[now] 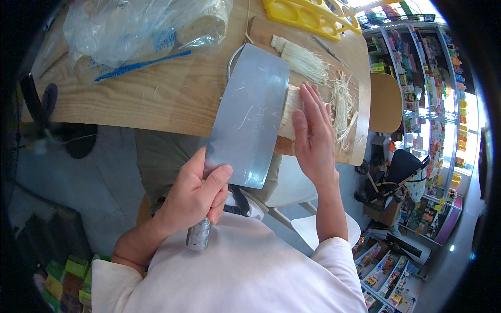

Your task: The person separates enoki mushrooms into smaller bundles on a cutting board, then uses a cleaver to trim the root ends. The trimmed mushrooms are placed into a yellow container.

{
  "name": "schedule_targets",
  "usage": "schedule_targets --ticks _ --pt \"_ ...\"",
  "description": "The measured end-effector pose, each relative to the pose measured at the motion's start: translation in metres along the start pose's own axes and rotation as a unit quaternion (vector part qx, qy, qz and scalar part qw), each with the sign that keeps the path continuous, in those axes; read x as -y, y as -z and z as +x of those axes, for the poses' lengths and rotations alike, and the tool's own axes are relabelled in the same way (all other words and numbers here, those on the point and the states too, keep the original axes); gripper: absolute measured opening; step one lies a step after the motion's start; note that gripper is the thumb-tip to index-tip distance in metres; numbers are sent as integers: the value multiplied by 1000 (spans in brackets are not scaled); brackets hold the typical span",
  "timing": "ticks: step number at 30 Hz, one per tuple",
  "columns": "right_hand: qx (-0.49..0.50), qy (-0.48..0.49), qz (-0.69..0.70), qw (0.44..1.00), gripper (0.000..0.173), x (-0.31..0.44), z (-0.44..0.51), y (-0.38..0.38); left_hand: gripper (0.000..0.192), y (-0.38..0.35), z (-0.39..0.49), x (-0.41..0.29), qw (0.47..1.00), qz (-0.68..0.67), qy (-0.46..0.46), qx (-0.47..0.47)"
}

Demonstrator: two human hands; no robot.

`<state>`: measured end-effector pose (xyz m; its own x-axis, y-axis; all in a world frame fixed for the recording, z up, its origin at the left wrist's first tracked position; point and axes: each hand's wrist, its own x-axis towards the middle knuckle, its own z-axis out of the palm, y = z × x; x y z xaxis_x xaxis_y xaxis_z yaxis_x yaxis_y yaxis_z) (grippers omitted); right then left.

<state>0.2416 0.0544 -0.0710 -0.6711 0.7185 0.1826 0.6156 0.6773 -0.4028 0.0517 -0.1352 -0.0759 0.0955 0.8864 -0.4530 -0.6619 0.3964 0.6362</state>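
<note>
My left hand (195, 191) is wrapped around the ridged metal handle of a broad cleaver (250, 113). A few pale shreds cling to its blade, which slants up across the wooden table's edge. Just right of the blade's edge lies a folded pale food sheet (289, 117), partly covered by my right hand (317, 133). That hand is flattened, its fingers extended and close together, the thumb a little apart. Beyond it, a fringed bundle of finely cut strands (301, 58) and a loose pile of strands (341, 109) lie on a wooden board (262, 29).
Clear plastic bags (125, 31) holding pale blocks, with a blue strip (145, 65), occupy the table's left (180, 98). A yellow plastic tray with round recesses (305, 15) and a slim grey tool (327, 49) lie farther back. White chairs (293, 187) and a stroller (403, 172) stand right.
</note>
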Motion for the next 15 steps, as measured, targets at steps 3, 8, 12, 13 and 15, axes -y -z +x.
schedule_targets --ticks 3,8,12,13,15 --pt "1 -3 -3 1000 47 0 0 -1 31 1 0 0 1000 6 4 2" --pt "1 0 -19 1000 48 1 -1 -2 32 -1 1 1 1000 7 -1 1" --pt "10 4 -57 998 52 3 -1 -5 32 -2 1 -1 1000 11 -1 -2" --pt "13 5 -61 998 53 3 -2 -6 31 -2 1 -1 1000 14 -1 -4" --pt "18 10 -66 998 55 3 -2 -6 31 -2 2 -3 1000 12 5 -4"
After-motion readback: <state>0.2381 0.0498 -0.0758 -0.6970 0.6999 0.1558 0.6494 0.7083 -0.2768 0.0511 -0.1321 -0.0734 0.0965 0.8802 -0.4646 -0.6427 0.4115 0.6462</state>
